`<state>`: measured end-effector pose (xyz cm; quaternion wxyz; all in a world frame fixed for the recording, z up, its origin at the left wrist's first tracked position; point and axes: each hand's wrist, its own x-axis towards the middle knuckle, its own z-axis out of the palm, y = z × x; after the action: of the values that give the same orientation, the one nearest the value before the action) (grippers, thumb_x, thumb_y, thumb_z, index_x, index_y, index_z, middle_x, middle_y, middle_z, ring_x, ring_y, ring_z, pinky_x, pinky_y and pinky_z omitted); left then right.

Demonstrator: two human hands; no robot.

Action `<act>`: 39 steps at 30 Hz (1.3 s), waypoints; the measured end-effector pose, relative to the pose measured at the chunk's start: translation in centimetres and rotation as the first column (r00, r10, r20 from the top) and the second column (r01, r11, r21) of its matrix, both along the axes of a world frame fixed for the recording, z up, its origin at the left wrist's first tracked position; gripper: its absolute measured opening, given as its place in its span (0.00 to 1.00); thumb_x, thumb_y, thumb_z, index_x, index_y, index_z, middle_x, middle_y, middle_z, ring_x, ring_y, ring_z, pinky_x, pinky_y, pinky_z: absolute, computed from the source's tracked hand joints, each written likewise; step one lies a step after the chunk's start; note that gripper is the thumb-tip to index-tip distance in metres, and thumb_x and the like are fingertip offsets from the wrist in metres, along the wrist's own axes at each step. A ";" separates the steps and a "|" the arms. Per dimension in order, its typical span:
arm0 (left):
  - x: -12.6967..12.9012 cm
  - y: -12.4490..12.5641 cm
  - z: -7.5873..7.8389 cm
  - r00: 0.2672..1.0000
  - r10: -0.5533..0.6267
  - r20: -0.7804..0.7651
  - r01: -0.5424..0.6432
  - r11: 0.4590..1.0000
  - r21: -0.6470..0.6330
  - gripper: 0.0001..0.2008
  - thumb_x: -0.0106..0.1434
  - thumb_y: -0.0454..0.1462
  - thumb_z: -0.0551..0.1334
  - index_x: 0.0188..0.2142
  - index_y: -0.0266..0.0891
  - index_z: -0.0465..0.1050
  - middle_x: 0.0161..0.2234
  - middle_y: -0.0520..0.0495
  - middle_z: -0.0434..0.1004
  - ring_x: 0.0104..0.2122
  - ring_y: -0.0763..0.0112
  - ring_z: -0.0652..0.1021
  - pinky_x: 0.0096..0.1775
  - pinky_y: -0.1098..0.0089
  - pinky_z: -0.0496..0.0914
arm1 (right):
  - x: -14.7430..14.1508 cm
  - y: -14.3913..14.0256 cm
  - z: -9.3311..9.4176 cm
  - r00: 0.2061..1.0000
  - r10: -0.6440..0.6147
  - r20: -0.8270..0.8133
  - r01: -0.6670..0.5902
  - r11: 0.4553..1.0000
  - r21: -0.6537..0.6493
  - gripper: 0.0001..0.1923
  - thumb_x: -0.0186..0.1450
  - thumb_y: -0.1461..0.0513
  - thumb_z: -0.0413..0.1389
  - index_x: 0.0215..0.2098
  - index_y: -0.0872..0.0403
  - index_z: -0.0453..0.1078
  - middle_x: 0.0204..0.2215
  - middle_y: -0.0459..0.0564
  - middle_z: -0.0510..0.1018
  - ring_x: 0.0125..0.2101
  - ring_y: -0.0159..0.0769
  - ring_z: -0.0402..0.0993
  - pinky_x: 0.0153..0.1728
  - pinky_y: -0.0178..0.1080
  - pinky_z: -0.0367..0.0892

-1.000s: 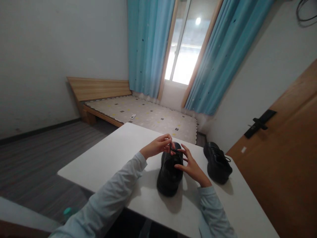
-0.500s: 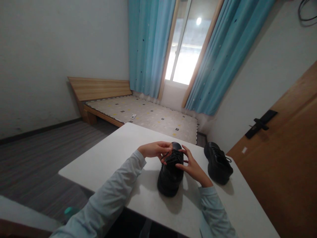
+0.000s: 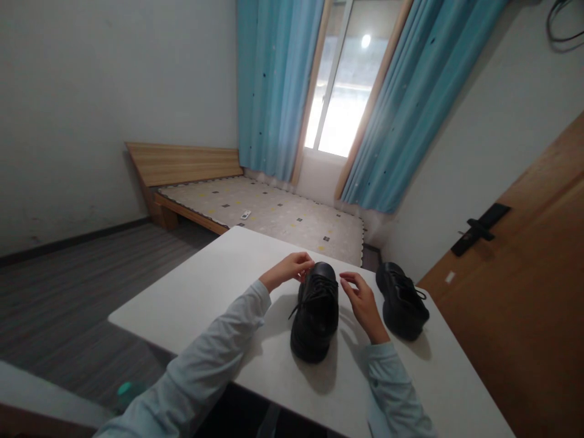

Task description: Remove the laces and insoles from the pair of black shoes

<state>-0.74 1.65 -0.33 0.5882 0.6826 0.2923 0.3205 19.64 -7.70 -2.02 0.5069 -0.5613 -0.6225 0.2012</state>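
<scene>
Head view: a black lace-up leather shoe [image 3: 316,316] stands sole down on a white rectangular table [image 3: 214,292].
Shoe axis: its long axis runs from the near table edge toward the window, the rounded toe at the far end and the heel toward the person.
Laces: loose ends hang over the shoe's left flank.
Left hand [image 3: 289,269]: just left of the shoe's toe, fingers curled together at the upper lacing; whether they pinch a lace end cannot be told.
Right hand [image 3: 362,299]: just right of the shoe, fingers loosely bent and empty, apart from the leather.
Second black shoe [image 3: 401,299]: further right of the first shoe, well apart from it, lying at a slant near the table's right edge.
Open room: left of the shoe the table top is a broad bare stretch out to its left corner; behind the heel a narrower strip runs to the near edge.
Far edge: close beyond the shoe's toe.
Beyond the shoe: a low wooden bed frame [image 3: 182,167] with a patterned mat, and blue curtains [image 3: 274,85].
Wooden door [image 3: 520,292]: right of the shoe, past the table.
</scene>
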 end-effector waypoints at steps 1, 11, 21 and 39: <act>0.2 0.1 -0.2 0.999 0.021 -0.029 -0.020 1.000 0.019 0.17 0.55 0.47 0.61 0.30 0.34 0.66 0.23 0.54 0.65 0.22 0.80 0.68 0.25 0.76 0.68 | 0.1 0.1 0.0 0.999 -0.037 0.007 0.037 0.999 0.017 0.15 0.60 0.51 0.52 0.36 0.54 0.69 0.38 0.54 0.74 0.40 0.42 0.71 0.36 0.43 0.68; 1.1 -0.1 -1.5 0.980 0.090 -0.180 -0.041 0.965 0.258 0.17 0.52 0.47 0.63 0.31 0.34 0.71 0.26 0.50 0.72 0.22 0.76 0.71 0.21 0.77 0.65 | -0.7 1.4 -1.0 0.996 -0.036 -0.078 0.034 0.999 -0.018 0.20 0.54 0.46 0.57 0.27 0.55 0.69 0.28 0.50 0.73 0.28 0.38 0.70 0.27 0.39 0.68; 1.7 -0.5 -1.1 0.942 0.226 -0.250 -0.093 0.888 0.450 0.09 0.56 0.41 0.62 0.28 0.36 0.70 0.27 0.51 0.73 0.27 0.72 0.71 0.30 0.74 0.64 | -1.1 1.8 -1.3 0.999 -0.047 -0.022 0.047 0.999 0.015 0.18 0.57 0.47 0.54 0.25 0.53 0.65 0.25 0.48 0.69 0.27 0.36 0.67 0.26 0.39 0.67; 1.1 -0.8 -0.7 0.887 0.292 -0.359 -0.057 0.839 0.541 0.09 0.61 0.36 0.54 0.25 0.38 0.61 0.23 0.51 0.68 0.26 0.70 0.69 0.32 0.71 0.64 | -0.4 1.8 -2.2 0.997 -0.059 0.055 0.059 0.998 -0.004 0.12 0.61 0.54 0.49 0.24 0.51 0.59 0.27 0.47 0.62 0.28 0.36 0.65 0.19 0.39 0.72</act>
<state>0.32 0.80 -0.99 0.2723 0.8376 0.3796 0.2831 19.27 -5.90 -4.27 0.4936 -0.5863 -0.6188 0.1725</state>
